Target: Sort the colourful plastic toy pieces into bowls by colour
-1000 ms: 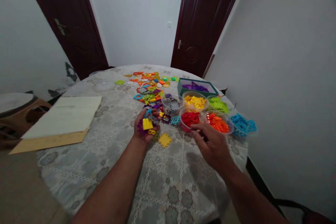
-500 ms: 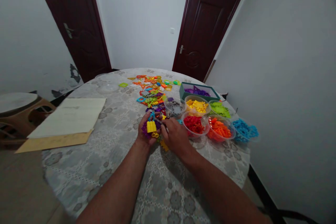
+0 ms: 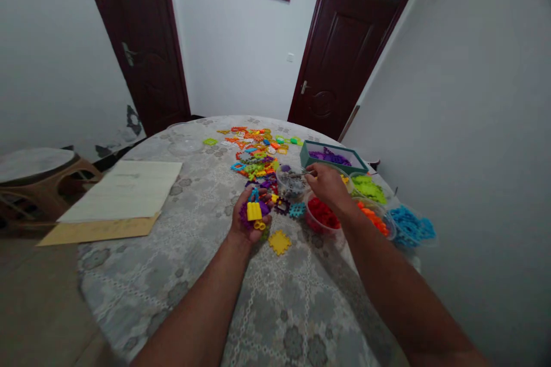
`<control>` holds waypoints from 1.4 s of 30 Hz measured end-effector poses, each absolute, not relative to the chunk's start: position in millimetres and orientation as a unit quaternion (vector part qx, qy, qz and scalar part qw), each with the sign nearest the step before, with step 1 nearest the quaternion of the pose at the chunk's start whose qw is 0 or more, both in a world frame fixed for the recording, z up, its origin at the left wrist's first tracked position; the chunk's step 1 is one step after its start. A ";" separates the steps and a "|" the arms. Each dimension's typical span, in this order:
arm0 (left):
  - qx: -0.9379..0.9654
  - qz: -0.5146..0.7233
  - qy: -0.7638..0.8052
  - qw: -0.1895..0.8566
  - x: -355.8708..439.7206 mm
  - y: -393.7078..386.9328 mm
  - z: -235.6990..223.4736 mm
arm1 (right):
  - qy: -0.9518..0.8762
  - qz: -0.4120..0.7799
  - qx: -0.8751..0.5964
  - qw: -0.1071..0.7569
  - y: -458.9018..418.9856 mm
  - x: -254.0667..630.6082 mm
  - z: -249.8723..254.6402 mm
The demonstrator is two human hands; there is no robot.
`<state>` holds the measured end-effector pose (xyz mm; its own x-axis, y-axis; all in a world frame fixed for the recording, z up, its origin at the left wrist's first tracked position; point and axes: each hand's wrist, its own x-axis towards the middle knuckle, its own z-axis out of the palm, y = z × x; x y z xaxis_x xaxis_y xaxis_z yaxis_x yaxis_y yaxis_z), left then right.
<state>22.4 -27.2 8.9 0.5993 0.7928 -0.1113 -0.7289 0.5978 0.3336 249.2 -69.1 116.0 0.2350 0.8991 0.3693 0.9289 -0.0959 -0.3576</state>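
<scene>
In the palm of my left hand (image 3: 239, 219) lies a handful of plastic building pieces: a yellow block (image 3: 254, 211), purple pieces and a blue piece, with the fingers curled round them. My right hand (image 3: 329, 185) is over the inner edge of the bowl of grey pieces (image 3: 293, 182), its fingertips pinched on a small grey piece (image 3: 306, 172). That arm partly covers the bowl of red pieces (image 3: 321, 215) and the yellow pieces (image 3: 345, 179) behind it. A flat yellow square piece (image 3: 279, 242) with notched edges lies on the cloth near my left hand.
Loose mixed pieces (image 3: 258, 166) spread across the middle of the table. Bowls of green (image 3: 369, 188), orange (image 3: 375, 221) and blue pieces (image 3: 411, 225) stand on the right, before a teal box (image 3: 306, 155) of purple pieces. White paper (image 3: 124, 190) lies at the left.
My right hand has moved away from my left hand, forward and right to the grey bowl. The left hand still holds its pieces. The view has shifted slightly.
</scene>
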 end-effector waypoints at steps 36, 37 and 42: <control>0.104 0.483 0.193 0.848 29.0 -29.1 11.9 | -0.643 0.008 -0.617 0.454 -119.6 152.0 61.7; 0.113 0.479 0.191 0.849 28.0 -30.0 13.0 | -0.634 -0.005 -0.631 0.447 -119.6 166.0 71.1; 0.111 0.474 0.188 0.853 26.0 -35.8 22.5 | -0.595 -0.082 -0.717 0.354 -96.0 251.0 109.2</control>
